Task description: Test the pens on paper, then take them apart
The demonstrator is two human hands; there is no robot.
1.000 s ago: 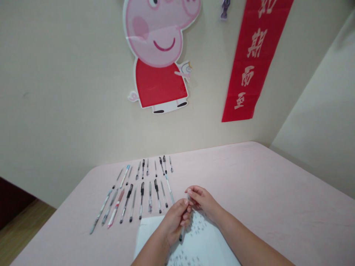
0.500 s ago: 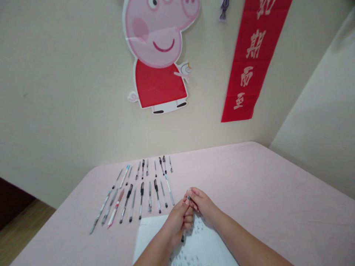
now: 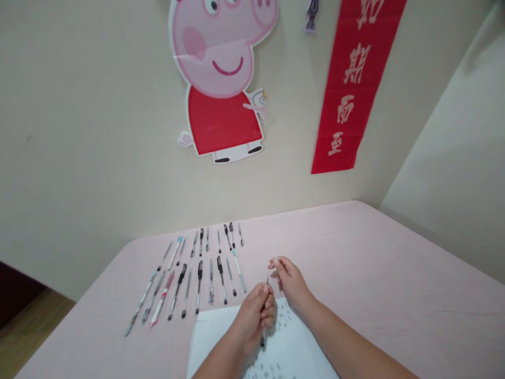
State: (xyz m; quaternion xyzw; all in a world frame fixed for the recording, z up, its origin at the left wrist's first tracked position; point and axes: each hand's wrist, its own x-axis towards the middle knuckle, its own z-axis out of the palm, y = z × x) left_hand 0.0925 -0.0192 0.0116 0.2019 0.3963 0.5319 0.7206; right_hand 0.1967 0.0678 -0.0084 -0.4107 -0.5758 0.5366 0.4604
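Note:
My left hand (image 3: pixel 255 315) is closed in a fist round a pen (image 3: pixel 262 339), whose dark lower end pokes out below the fingers over a white sheet of paper (image 3: pixel 215 337). Just up and to the right of it, my right hand (image 3: pixel 289 279) is closed in a pinch on a small pale piece that looks like the pen's cap (image 3: pixel 275 260). The two hands are a little apart. Scribbled marks cover the paper near my hands.
Several pens (image 3: pixel 199 284) lie in two rows on the pink table (image 3: pixel 374 273), left of and beyond my hands. The table meets a beige wall with a cartoon pig cutout (image 3: pixel 223 79) and a red banner (image 3: pixel 349 89). Wooden floor (image 3: pixel 23 326) shows at the left.
My right hand has drawn up and away from the top of the pen, which stays in my left fist. The view has shifted slightly.

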